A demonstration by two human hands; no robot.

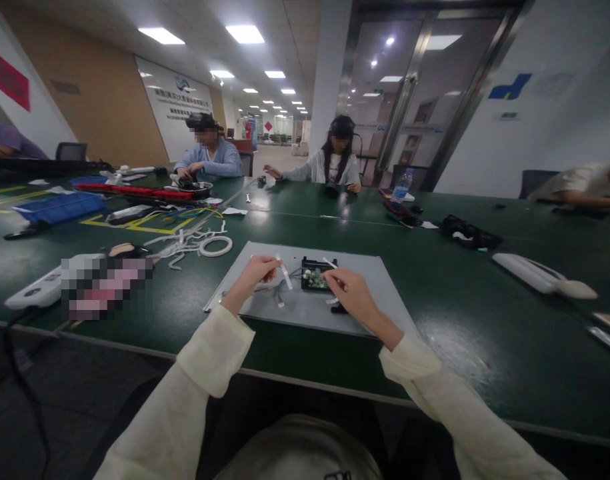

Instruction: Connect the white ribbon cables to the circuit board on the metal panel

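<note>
My left hand (259,272) pinches a narrow strip of white tape (285,273) that hangs down from the fingertips. The fingers of my right hand (352,292) are closed over the right side of a black plastic case (305,285) with a green circuit board (313,276) inside. A short white strip (328,263) shows just beyond those fingers; whether they hold it I cannot tell. Thin grey wires with a small white connector (281,305) trail left from the case. Under everything lies a grey board (265,319).
A roll of white tape (215,247) and several loose white strips (185,243) lie left of the board. Farther left are a white power strip (39,291) and a blue tray (59,207). Two people sit across the green table (465,313); a white device (527,273) lies at right.
</note>
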